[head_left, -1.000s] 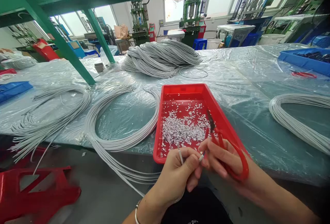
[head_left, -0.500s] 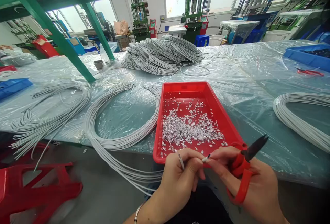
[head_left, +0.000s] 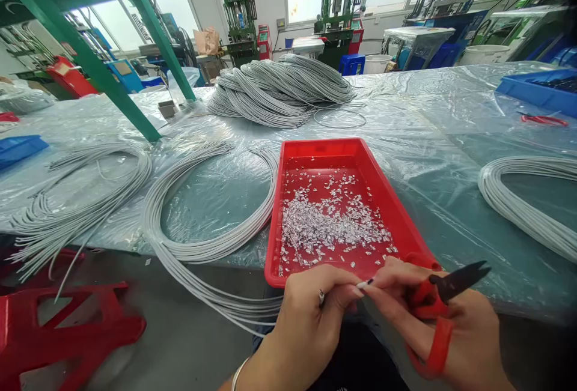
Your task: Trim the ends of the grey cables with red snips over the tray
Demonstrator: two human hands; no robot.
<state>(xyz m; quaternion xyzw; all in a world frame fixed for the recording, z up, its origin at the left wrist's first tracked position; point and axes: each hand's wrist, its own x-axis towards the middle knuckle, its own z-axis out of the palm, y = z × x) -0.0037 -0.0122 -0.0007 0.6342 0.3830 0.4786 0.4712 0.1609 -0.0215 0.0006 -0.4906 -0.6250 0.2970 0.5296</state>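
Fingers of the left hand (head_left: 311,316) pinch a pale cable end (head_left: 362,284), its dark tip (head_left: 370,281) between them and the closed fingertips of the right hand (head_left: 471,331). The right also grips red-handled scissors (head_left: 451,287), pointing outward from its fingers. Just beyond both hands lies a red tray (head_left: 393,199) with silvery scraps (head_left: 324,223). Pinching close to the tip should steady it; the scissors are best angled clear of the fingers.

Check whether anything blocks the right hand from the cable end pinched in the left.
Nothing visible does: the right hand has its fingertips at the cable end, which the left hand pinches. Red-handled scissors in the right hand point their blades away.
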